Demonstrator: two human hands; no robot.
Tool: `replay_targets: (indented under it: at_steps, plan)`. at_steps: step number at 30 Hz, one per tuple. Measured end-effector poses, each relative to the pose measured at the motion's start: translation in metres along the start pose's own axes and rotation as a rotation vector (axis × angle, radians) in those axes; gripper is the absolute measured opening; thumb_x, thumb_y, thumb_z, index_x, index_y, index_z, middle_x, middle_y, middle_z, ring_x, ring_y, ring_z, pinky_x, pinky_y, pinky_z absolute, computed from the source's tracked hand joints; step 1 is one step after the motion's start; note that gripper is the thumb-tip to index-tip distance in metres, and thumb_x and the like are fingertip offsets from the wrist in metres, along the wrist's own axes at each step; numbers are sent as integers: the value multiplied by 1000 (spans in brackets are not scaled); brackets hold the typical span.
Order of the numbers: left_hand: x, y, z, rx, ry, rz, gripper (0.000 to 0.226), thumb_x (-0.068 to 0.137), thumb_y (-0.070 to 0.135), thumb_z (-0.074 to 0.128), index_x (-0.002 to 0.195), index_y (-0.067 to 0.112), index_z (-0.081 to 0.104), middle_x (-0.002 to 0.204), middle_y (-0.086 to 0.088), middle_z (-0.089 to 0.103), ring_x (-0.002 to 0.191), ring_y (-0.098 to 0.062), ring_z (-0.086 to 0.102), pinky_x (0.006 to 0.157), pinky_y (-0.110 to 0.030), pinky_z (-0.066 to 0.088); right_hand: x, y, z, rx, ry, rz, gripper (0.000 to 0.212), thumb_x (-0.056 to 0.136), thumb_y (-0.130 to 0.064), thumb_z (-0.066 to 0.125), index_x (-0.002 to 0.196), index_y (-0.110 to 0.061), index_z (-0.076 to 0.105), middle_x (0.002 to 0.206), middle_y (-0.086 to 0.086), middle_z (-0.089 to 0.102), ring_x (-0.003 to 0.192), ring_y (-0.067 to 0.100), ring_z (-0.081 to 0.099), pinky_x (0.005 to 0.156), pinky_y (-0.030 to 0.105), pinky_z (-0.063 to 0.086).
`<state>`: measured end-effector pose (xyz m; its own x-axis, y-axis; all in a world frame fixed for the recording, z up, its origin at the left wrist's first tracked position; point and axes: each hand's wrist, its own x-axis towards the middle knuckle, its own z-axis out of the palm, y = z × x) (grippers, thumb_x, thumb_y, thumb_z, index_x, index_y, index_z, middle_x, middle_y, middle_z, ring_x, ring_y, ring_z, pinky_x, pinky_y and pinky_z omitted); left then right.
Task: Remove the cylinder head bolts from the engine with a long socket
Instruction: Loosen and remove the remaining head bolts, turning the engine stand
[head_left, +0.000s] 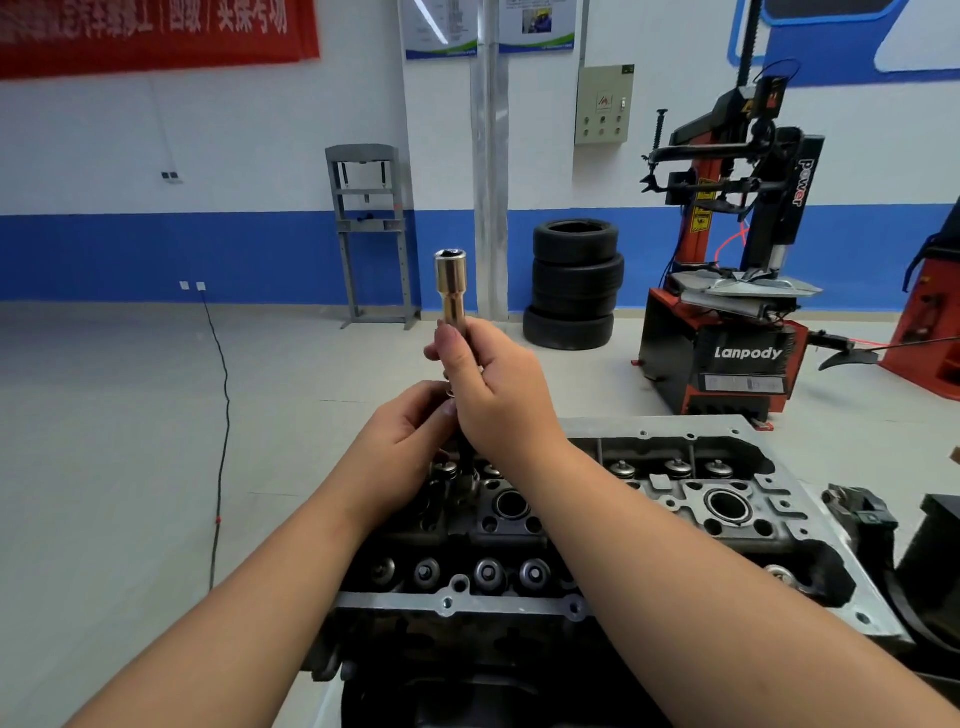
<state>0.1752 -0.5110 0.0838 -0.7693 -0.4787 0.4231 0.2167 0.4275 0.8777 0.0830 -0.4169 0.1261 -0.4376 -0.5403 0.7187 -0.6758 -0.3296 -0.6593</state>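
- Right hand pinches long socket upright, open end up, so I can check its bore.
- Left hand curls round something below it; what, I cannot tell.
- Cylinder head sits directly beneath both hands.

Bright even indoor light, soft shadows; wide-angle bending at edges; banner text blurred.
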Motion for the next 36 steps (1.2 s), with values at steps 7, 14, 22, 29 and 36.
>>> replay_targets:
  at_steps: [7, 14, 22, 29, 36]
  plan:
    - [0, 1, 0, -24, 39, 23, 30, 86, 57, 68, 107, 35, 70, 103, 0, 78, 93, -14, 74, 77, -29, 56, -1, 2, -1, -18, 68, -52, 8, 97, -33, 62, 99, -26, 59, 82, -14, 63, 79, 5, 62, 67, 17, 49]
    - [-1, 3, 1, -36, 18, -3, 26, 110, 35, 49, 121, 24, 70, 109, -1, 78, 104, -18, 74, 93, -44, 57, -1, 1, 2, -21, 5, 7, 28, 101, -38, 45, 111, -19, 64, 97, -12, 70, 84, -3, 61, 74, 18, 48]
    - [-2, 5, 0, -26, 66, 11, 35, 91, 46, 68, 120, 27, 67, 104, -2, 77, 91, -16, 74, 74, -29, 57, -2, 0, 0, -66, 58, -98, 16, 96, -31, 66, 99, -16, 61, 80, -14, 62, 79, 6, 62, 68, 19, 49]
    - [-1, 1, 1, -50, 21, 2, 25, 108, 33, 48, 121, 28, 70, 107, 1, 78, 100, -17, 75, 81, -27, 57, -1, 2, -1, -60, 76, -35, 18, 103, -31, 50, 106, -18, 61, 88, -6, 69, 82, 7, 63, 75, 31, 54]
    - [-2, 1, 0, -26, 63, 28, 16, 96, 44, 66, 107, 33, 70, 100, 1, 78, 90, -13, 74, 75, -23, 56, -1, -1, -2, -1, 83, -61, 15, 96, -39, 65, 96, -36, 50, 79, -14, 62, 72, 3, 63, 64, 16, 49]
